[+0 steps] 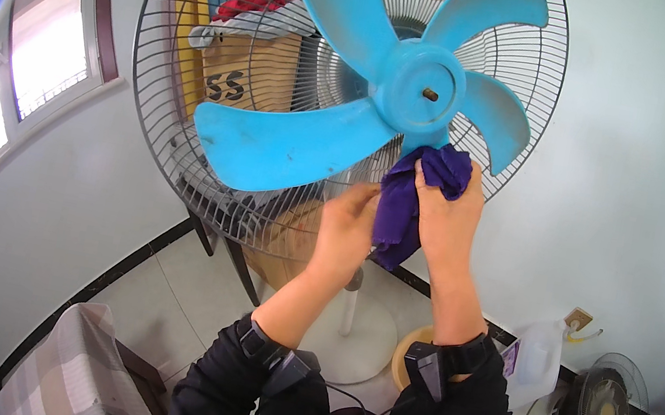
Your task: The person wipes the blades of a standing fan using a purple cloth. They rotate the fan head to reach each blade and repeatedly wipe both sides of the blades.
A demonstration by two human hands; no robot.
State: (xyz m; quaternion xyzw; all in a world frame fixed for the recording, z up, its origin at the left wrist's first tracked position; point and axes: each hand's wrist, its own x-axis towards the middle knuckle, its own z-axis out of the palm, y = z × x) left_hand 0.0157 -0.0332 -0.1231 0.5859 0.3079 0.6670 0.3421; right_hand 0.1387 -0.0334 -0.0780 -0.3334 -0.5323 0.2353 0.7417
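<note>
A large fan with light-blue blades (290,147) stands before me, its front guard off and a threaded shaft (430,94) showing at the hub (422,80). Dark smudges mark the blades. My right hand (451,215) grips a bunched purple cloth (400,219) against the lowest blade, which the cloth mostly covers. Just left of that cloth, my left hand (345,230) has its fingers curled at the cloth's edge; whether they hold the cloth or the blade behind it is hidden. The wire rear guard (141,80) surrounds the blades.
The fan's pole rises from a round white base (361,346). Beside it are a yellowish basin (408,347) and a translucent plastic jug (535,363). A smaller fan (594,407) stands at right. Cardboard boxes (277,64) lie behind the guard; a cloth-covered piece of furniture (77,369) is lower left.
</note>
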